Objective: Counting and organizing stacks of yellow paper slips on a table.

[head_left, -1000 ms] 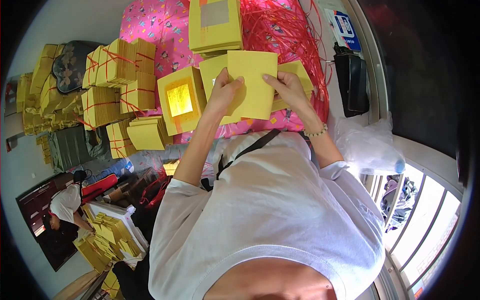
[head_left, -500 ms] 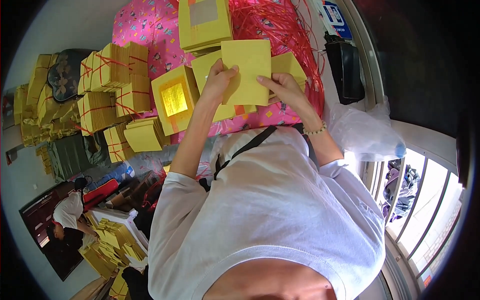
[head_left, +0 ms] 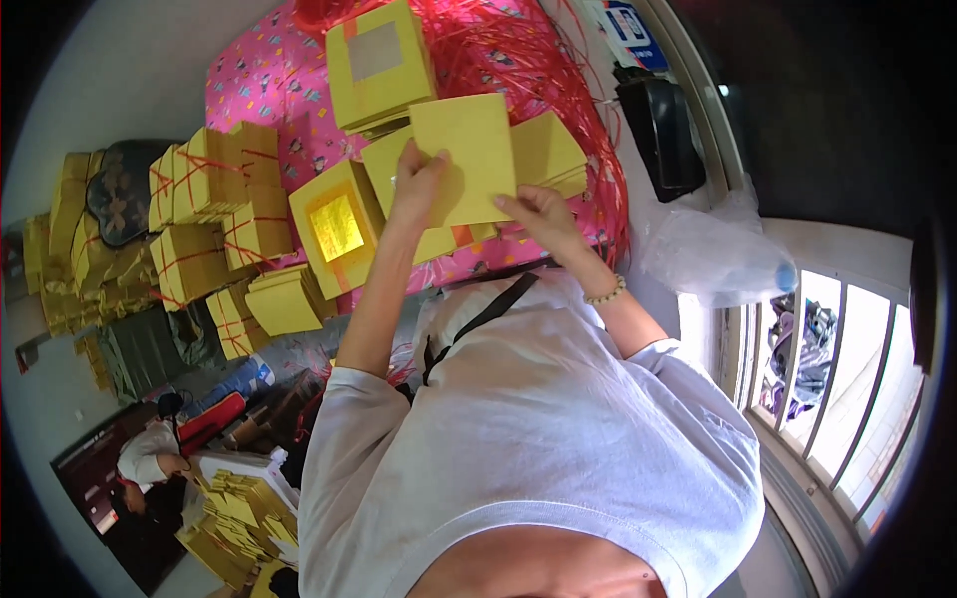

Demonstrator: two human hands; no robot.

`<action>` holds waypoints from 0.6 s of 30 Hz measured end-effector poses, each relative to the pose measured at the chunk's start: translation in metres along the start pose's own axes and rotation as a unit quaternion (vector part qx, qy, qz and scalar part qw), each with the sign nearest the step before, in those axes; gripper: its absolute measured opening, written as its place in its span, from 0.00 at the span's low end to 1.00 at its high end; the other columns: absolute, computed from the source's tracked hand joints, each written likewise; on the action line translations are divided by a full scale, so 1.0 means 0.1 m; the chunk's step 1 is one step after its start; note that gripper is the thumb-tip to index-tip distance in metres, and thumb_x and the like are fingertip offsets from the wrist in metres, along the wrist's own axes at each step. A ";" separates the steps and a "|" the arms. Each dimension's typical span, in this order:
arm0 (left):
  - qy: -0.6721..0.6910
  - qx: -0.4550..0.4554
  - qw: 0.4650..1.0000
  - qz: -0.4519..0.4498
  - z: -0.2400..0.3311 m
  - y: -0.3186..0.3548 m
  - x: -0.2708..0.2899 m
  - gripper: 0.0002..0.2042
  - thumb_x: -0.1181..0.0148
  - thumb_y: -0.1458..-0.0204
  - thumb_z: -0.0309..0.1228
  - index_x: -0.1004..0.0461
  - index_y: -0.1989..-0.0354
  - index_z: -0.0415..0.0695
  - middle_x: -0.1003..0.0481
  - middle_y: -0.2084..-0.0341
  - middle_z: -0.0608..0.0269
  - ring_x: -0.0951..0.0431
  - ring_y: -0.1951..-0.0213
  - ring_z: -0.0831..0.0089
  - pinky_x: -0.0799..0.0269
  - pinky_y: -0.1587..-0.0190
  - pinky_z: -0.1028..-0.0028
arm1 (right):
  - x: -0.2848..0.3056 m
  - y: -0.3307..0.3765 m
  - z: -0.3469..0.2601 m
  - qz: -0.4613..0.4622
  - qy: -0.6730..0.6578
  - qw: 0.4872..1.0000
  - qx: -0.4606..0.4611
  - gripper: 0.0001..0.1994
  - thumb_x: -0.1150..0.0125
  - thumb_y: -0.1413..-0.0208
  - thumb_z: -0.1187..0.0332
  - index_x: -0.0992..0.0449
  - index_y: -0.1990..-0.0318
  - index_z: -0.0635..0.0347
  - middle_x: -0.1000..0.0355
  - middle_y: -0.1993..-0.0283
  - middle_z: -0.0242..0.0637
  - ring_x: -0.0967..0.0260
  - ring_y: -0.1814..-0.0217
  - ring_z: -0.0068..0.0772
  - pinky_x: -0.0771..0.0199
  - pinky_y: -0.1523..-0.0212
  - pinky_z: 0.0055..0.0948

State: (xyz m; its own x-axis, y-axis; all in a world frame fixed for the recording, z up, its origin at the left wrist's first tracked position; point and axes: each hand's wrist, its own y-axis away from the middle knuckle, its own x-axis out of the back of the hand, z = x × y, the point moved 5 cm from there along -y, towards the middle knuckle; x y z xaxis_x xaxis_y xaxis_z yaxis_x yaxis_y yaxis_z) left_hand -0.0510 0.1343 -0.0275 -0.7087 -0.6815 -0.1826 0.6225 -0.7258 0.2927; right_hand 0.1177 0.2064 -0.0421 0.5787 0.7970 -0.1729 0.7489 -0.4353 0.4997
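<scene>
A square piece of plain yellow paper (head_left: 469,140), perhaps several sheets together, is held up over the pink cloth. My left hand (head_left: 420,186) grips it by the left edge, thumb on top. At its lower right corner, my right hand (head_left: 545,216) pinches the paper between thumb and fingers. Under and behind the sheet lie more yellow stacks, partly hidden. To the left is a yellow paper stack with a gold foil square (head_left: 336,227). Farther back stands a yellow stack with a grey square (head_left: 375,52). One more yellow stack (head_left: 548,149) lies on the right.
Yellow paper bundles tied with red string (head_left: 207,179) are piled at the left. Loose red plastic strands (head_left: 498,55) cover the back right of the pink patterned cloth (head_left: 261,85). A black case (head_left: 660,135) and a clear plastic bag (head_left: 713,254) are at right. Another person (head_left: 150,453) bends over yellow paper.
My right hand has slid down to the paper's lower right corner. My left hand keeps its hold. The whole view has shifted slightly, and the other person's arm has moved.
</scene>
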 end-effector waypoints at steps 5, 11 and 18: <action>-0.021 0.015 0.999 -0.024 -0.03 -0.05 -0.07 0.13 0.48 0.47 0.24 0.34 0.53 0.38 0.27 0.61 0.62 0.27 0.61 0.75 0.31 0.61 0.75 | 0.03 0.12 0.14 0.031 -0.023 0.999 0.028 0.16 0.42 0.43 0.59 0.26 0.56 0.63 0.25 0.65 0.31 0.26 0.69 0.21 0.23 0.68 0.18; -0.076 0.089 0.976 -0.183 -0.13 -0.43 -0.26 0.17 0.47 0.48 0.25 0.34 0.49 0.38 0.27 0.57 0.62 0.28 0.57 0.75 0.33 0.54 0.75 | 0.17 0.09 0.18 0.076 -0.101 0.992 0.020 0.17 0.41 0.45 0.56 0.26 0.61 0.64 0.27 0.70 0.32 0.27 0.72 0.22 0.24 0.68 0.20; -0.255 0.121 0.886 -0.368 -0.36 -0.99 -0.72 0.21 0.43 0.50 0.31 0.33 0.48 0.38 0.27 0.59 0.62 0.28 0.56 0.76 0.34 0.53 0.75 | 0.23 -0.05 0.40 0.137 -0.131 0.982 -0.030 0.17 0.40 0.45 0.56 0.26 0.62 0.63 0.25 0.67 0.35 0.26 0.70 0.24 0.24 0.71 0.21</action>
State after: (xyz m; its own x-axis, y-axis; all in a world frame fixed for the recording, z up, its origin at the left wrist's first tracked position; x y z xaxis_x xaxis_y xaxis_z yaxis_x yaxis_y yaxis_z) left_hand -0.0497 0.2522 -0.0776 -0.9893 0.1442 0.0224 -0.1165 -0.8730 0.4737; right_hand 0.1398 0.2102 -0.0822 0.8243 0.5159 -0.2333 0.5383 -0.5864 0.6052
